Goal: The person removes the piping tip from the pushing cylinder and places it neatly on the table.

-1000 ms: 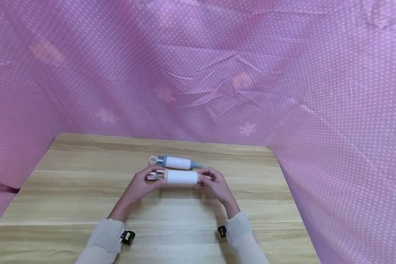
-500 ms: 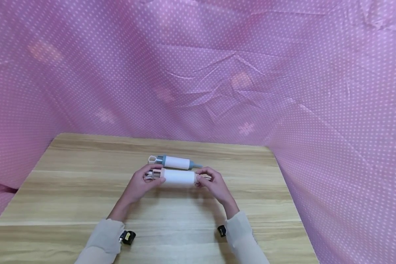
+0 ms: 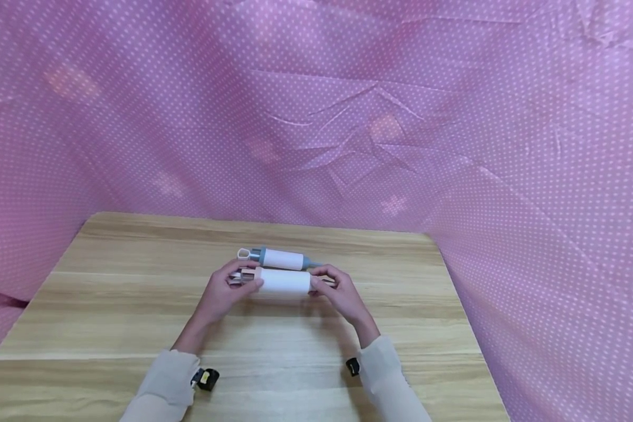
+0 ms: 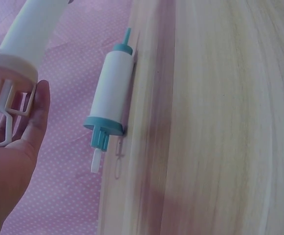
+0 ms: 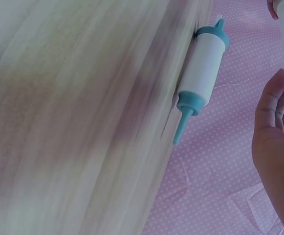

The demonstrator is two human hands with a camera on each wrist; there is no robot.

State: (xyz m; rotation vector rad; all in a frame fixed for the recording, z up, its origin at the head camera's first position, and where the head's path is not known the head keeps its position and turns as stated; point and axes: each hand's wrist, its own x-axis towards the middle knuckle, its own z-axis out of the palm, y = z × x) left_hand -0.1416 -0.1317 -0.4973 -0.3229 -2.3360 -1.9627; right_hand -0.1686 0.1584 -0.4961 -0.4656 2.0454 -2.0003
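Observation:
A large white syringe with a pinkish end cap and a looped pale plunger handle lies level between both hands. My left hand grips its capped, handle end, thumb in front and fingers behind. At the other end my right hand pinches the narrow nozzle between thumb and fingers. In the right wrist view that end is mostly cut off. Just behind, a similar teal-and-white syringe lies on the table, its nozzle pointing right and white handle left; neither hand holds it.
The wooden table has its far edge just beyond the teal syringe. Pink dotted cloth hangs behind and along both sides. Black wrist cameras sit at the sleeves.
The held syringe has shifted slightly left and away from me, closer to the teal one. The left thumb has moved onto the front of its cap. The teal syringe stays put.

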